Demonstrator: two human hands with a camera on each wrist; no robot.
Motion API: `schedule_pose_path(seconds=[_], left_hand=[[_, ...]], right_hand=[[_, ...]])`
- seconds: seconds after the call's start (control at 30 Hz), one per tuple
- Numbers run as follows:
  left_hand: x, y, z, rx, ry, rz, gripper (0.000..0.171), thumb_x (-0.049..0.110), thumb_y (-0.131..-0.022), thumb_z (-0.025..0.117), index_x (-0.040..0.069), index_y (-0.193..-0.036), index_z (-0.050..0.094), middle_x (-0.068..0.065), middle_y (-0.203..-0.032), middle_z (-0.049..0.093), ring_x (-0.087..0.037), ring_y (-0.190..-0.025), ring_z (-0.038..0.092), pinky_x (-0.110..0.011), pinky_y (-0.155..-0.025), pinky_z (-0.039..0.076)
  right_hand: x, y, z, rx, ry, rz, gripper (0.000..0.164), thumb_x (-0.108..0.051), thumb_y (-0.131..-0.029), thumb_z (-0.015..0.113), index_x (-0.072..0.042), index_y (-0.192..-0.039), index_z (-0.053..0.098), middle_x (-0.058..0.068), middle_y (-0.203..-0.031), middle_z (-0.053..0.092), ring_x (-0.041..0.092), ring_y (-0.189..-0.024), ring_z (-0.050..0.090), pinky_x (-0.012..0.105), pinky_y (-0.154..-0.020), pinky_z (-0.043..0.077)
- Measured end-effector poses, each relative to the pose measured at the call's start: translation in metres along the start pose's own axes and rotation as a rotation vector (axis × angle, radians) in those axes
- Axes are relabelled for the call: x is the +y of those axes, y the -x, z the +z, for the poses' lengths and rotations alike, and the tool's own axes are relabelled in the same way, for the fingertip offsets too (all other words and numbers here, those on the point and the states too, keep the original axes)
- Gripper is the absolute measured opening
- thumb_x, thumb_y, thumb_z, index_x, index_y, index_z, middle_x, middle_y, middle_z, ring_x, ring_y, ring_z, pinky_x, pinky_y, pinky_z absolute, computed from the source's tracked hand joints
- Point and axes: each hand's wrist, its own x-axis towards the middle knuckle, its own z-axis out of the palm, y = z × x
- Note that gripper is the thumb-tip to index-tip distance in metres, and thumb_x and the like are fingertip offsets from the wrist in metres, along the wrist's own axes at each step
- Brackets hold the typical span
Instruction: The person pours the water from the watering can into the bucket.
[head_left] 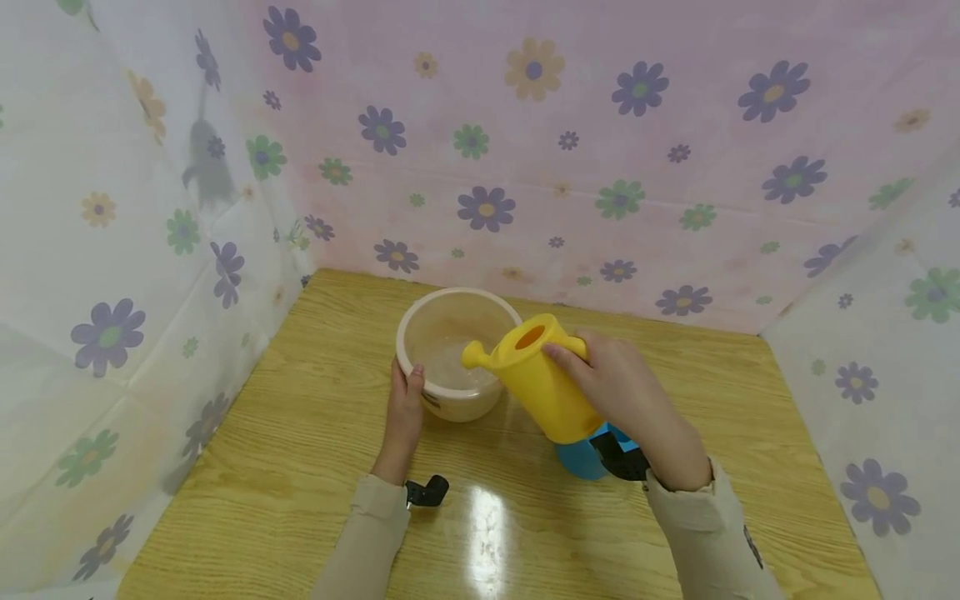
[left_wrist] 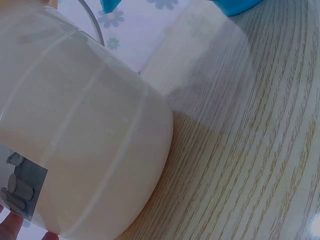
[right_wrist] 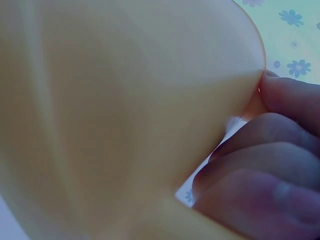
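Note:
My right hand (head_left: pixel 618 383) grips the handle of a yellow watering can (head_left: pixel 543 387), its fingers curled round it in the right wrist view. The can is tilted to the left, so its spout head hangs over a cream plastic basin (head_left: pixel 461 404). On the basin's left side my left hand (head_left: pixel 407 417) holds the rim, with the thumb over the edge. In the left wrist view the basin's wall (left_wrist: pixel 100 125) fills much of the frame, and fingertips (left_wrist: pixel 10 227) show at the lower left corner. Whether water leaves the spout I cannot tell.
A blue object (head_left: pixel 581 461) stands on the wooden table (head_left: pixel 300 500) below the watering can, mostly hidden by it and the right wrist. Flower-patterned sheets (head_left: pixel 487 150) rise at the back and both sides. A black camera mount sits on each wrist.

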Motion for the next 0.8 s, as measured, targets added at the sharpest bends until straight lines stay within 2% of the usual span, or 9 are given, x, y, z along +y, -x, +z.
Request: schedule_pose_path(seconds=[0.17,0.47,0.8], left_hand=[[0.0015,0.0004,-0.0002,-0.01,0.006,-0.02,0.059,0.039,-0.095,0.038,0.025,-0.147,0.014,-0.005,-0.151,0.022,-0.027,-0.136,0.025,-0.044,-0.11,0.02],[0.0032,-0.0008,-0.0018,-0.038,0.041,-0.038,0.059,0.029,-0.096,0.037,0.016,-0.148,0.011,-0.013,-0.151,0.02,-0.031,-0.137,0.023,-0.046,-0.111,0.018],[0.0003,0.0002,0.0009,-0.002,0.017,-0.009,0.06,0.042,-0.094,0.038,0.026,-0.147,0.014,-0.005,-0.15,0.024,-0.024,-0.135,0.027,-0.044,-0.11,0.021]], right_hand=[[0.0016,0.0005,0.0004,0.015,0.007,-0.014,0.052,-0.059,-0.088,0.04,-0.01,-0.076,0.049,0.005,-0.059,0.043,0.017,-0.049,0.045,0.029,-0.048,0.039],[0.0019,-0.0011,0.0011,-0.001,-0.01,-0.007,0.053,-0.06,-0.088,0.04,-0.009,-0.077,0.05,0.005,-0.06,0.045,0.017,-0.05,0.046,0.029,-0.049,0.039],[-0.0007,-0.0042,0.001,-0.013,0.007,0.01,0.054,-0.061,-0.087,0.039,-0.009,-0.076,0.05,0.005,-0.06,0.044,0.017,-0.051,0.045,0.028,-0.049,0.038]])
